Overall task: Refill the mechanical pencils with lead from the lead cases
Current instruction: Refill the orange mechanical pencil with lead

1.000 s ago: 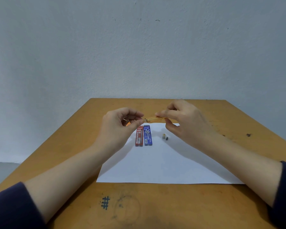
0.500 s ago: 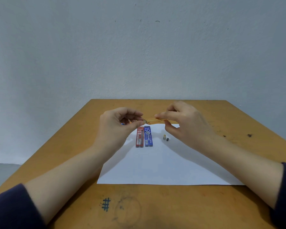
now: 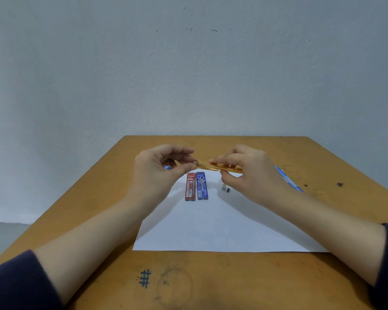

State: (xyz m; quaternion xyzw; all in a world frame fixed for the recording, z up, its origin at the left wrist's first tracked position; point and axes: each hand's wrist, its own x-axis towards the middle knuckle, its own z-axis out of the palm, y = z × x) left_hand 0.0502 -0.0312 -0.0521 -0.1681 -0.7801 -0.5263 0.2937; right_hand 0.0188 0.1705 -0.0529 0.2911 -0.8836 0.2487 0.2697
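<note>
My right hand grips an orange translucent mechanical pencil and holds it level above the table. My left hand pinches something thin at the pencil's left end; whether it is a lead I cannot tell. A small blue bit shows inside my left hand. A red lead case and a blue lead case lie side by side on the white paper. Two small caps sit to their right. A blue pencil pokes out behind my right wrist.
The orange wooden table has ink marks near its front edge and a dark spot at the right. A grey wall stands right behind the table's far edge.
Both hands stayed at the pencil with slight shifts. My left fingers closed in on the pencil's left end, and the blue pencil now shows behind my right wrist.
</note>
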